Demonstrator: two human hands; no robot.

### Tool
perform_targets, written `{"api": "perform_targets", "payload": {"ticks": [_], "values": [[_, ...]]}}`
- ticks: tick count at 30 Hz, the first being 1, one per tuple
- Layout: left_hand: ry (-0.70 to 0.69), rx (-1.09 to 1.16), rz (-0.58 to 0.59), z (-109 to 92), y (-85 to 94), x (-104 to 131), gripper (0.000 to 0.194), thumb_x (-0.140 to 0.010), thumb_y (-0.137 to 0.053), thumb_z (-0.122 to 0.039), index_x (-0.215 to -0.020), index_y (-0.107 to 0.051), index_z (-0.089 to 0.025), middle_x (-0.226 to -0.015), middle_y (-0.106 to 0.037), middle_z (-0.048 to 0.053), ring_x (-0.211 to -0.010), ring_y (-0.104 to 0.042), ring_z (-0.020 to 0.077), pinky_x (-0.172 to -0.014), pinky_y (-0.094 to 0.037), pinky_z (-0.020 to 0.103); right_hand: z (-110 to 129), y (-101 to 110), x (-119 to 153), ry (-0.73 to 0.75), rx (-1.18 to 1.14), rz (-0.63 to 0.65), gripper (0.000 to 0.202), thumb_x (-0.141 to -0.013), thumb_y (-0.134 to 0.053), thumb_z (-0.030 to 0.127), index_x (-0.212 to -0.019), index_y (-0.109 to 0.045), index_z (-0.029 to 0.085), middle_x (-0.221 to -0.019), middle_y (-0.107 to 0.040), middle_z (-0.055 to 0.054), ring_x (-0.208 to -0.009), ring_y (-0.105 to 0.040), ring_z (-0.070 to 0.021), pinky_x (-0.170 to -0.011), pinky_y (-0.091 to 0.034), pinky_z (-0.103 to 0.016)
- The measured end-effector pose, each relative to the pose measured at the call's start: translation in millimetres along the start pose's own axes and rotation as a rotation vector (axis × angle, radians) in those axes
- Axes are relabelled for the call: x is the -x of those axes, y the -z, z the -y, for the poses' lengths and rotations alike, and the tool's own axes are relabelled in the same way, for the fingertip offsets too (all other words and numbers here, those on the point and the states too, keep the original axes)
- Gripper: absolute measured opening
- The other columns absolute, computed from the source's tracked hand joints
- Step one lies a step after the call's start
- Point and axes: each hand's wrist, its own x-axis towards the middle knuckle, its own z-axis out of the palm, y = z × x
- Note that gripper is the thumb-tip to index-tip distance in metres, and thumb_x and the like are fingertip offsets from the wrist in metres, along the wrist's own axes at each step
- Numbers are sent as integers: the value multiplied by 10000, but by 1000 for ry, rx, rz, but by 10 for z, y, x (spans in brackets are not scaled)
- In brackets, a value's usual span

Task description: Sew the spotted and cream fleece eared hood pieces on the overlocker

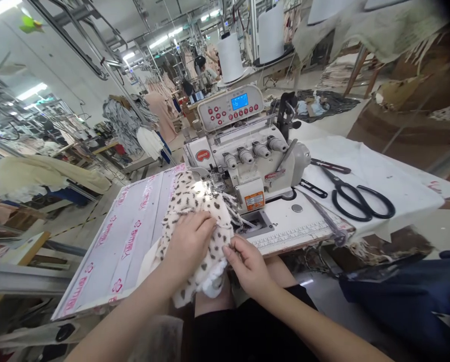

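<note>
A cream fabric piece with dark spots (220, 241) lies over the table's front edge and hangs toward my lap. Its far end reaches the lit needle area of a white overlock sewing machine (225, 146). My left hand (190, 240) rests on top of the fabric with fingers bent and closed on a fold. At the cloth's right edge, my right hand (249, 266) pinches it between thumb and fingers, just in front of the machine's bed. A white frilly trim (212, 279) shows at the lower end. Part of the fabric is hidden beneath my left hand.
Black-handled scissors (355, 198) and a black thread snipper (313, 188) lie right of the machine on white cloth. White thread cones (230, 58) stand behind it. A measuring tape strip (293, 235) runs along the front edge. A person (206, 70) sits far back.
</note>
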Motion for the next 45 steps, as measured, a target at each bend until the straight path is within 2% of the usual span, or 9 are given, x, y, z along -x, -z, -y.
{"api": "perform_targets", "payload": {"ticks": [5, 13, 21, 29, 35, 38, 41, 43, 45], "values": [[-89, 57, -80, -20, 42, -59, 113, -798, -487, -99, -867, -565, -145, -837, -616, 51, -828, -522, 189, -720, -413, 351, 43, 39, -34, -79, -46, 53, 282, -768, -544, 263, -592, -336, 190, -627, -356, 36, -613, -379, -116, -570, -312, -230], [-53, 357, -34, 128, -33, 2, 220, -816, -485, -96, -1001, -576, -174, -909, -589, 51, -925, -499, 164, -807, -426, 337, 136, 122, -3, -143, -132, 90, 297, -787, -531, 271, -562, -359, 182, -626, -346, 33, -610, -368, -111, -584, -316, -228], [-70, 382, 55, 131, -2, -67, 177, -837, -488, -172, -931, -637, -190, -833, -572, 45, -852, -480, 152, -783, -393, 337, 272, 181, -16, -306, -120, 170, 313, -805, -478, 325, -568, -324, 189, -579, -301, 47, -550, -296, -100, -519, -279, -217], [-50, 369, 178, 344, 43, -131, 274, -868, -420, -202, -1058, -602, -278, -898, -500, 46, -874, -442, 149, -772, -395, 315, -5, 124, -204, -174, -141, 143, 300, -818, -481, 345, -597, -353, 188, -609, -337, 39, -590, -333, -107, -558, -296, -220], [-90, 366, 198, 584, 27, -259, 281, -859, -432, -220, -1085, -586, -284, -956, -481, 55, -940, -439, 158, -809, -403, 322, 18, 133, -480, -129, -51, 120, 319, -801, -509, 334, -574, -339, 188, -578, -311, 50, -566, -320, -104, -545, -273, -219], [-139, 329, -127, 485, -41, -154, 191, -818, -483, -203, -945, -624, -228, -874, -497, 49, -859, -456, 162, -746, -417, 321, 5, 98, -499, -142, -85, 61, 281, -807, -507, 348, -612, -385, 187, -589, -335, 49, -577, -344, -109, -552, -290, -220], [-103, 284, -394, 183, -101, 166, 180, -759, -539, -214, -937, -558, -188, -805, -476, 40, -787, -451, 173, -693, -419, 337, -63, 44, -412, -158, -230, 24, 195, -823, -490, 346, -714, -470, 186, -651, -419, 35, -618, -401, -116, -583, -335, -220], [57, 233, -347, -26, -121, 425, 314, -713, -600, -239, -999, -498, -158, -898, -474, 76, -851, -458, 201, -731, -427, 369, -126, 10, -338, -192, -320, 18, 163, -829, -482, 345, -795, -511, 188, -708, -469, 20, -663, -440, -124, -615, -367, -222], [262, 213, -198, -152, -119, 640, 279, -719, -597, -227, -964, -486, -151, -977, -462, 106, -932, -455, 225, -780, -429, 388, -189, -19, -285, -233, -424, -13, 156, -811, -512, 340, -879, -520, 200, -772, -510, 7, -731, -481, -133, -670, -395, -230]]}}
